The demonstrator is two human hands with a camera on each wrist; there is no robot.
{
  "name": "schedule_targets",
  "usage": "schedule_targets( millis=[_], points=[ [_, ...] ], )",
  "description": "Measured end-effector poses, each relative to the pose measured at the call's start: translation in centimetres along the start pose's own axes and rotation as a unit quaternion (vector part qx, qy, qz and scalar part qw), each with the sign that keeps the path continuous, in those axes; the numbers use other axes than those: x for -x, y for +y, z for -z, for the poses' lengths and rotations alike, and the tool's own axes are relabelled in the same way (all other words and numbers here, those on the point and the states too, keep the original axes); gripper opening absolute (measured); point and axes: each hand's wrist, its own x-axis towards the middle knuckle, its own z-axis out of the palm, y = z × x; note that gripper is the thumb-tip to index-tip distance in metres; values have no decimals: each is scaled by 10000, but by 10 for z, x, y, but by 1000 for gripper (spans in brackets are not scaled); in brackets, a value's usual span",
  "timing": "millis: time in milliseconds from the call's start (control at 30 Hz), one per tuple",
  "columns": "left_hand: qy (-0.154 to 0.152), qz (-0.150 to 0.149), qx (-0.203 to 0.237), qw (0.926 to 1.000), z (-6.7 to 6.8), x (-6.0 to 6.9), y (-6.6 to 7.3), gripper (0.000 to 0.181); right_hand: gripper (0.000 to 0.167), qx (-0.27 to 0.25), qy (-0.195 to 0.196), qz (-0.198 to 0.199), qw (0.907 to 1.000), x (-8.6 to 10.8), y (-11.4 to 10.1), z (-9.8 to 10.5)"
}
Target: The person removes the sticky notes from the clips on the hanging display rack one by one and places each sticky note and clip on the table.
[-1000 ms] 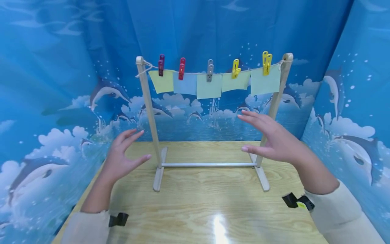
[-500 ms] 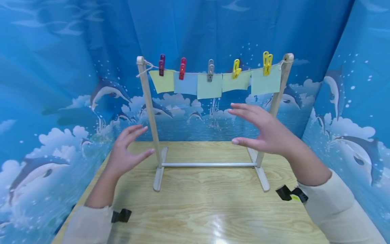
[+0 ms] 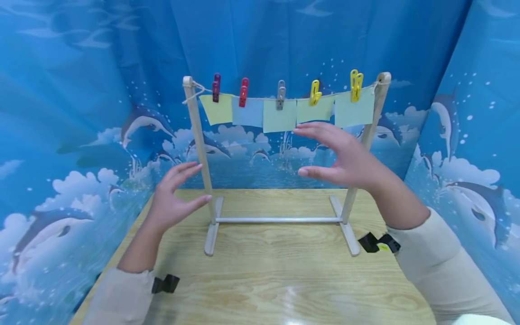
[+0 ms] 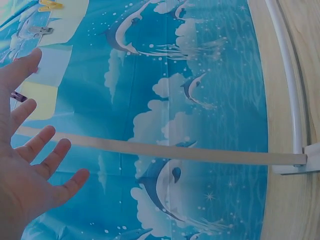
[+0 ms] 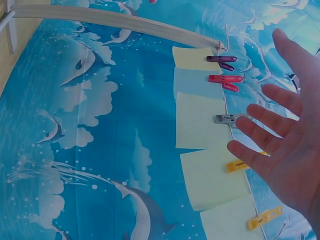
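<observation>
Several paper squares hang in a row from a string (image 3: 260, 98) on a wooden stand (image 3: 197, 131). From the left come a purple clothespin (image 3: 216, 88), a red clothespin (image 3: 243, 92), a grey clothespin (image 3: 280, 95), a yellow clothespin (image 3: 314, 93) and another yellow clothespin (image 3: 355, 86), each over one square. My right hand (image 3: 345, 158) is raised below the pale green square (image 3: 279, 118), thumb and fingers apart, holding nothing. Close to the stand's left post, my left hand (image 3: 170, 198) is likewise spread and holds nothing. Both wrist views show spread fingers.
The stand's feet (image 3: 212, 237) rest on a wood-grain table (image 3: 268, 271), joined by a low white crossbar (image 3: 280, 220). Blue curtains (image 3: 134, 54) with dolphins enclose the back and sides. Each wrist wears a small black device (image 3: 165, 284).
My right hand has moved up and to the left, toward the hanging squares. My left hand has shifted slightly right and up. The squares and clothespins keep their places.
</observation>
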Motion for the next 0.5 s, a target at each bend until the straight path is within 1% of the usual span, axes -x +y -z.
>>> schedule_targets(
  millis=[167, 333, 500],
  points=[
    [66, -80, 61, 9999, -4, -6, 3, 68, 67, -95, 16, -64, 9999, -12, -3, 2],
    [176, -76, 289, 9994, -7, -12, 8, 65, 66, -99, 1, 104, 9999, -28, -7, 5],
    [105, 0, 476, 9988, -9, -18, 11, 63, 63, -165, -71, 201, 9996, -43, -11, 5]
  ],
)
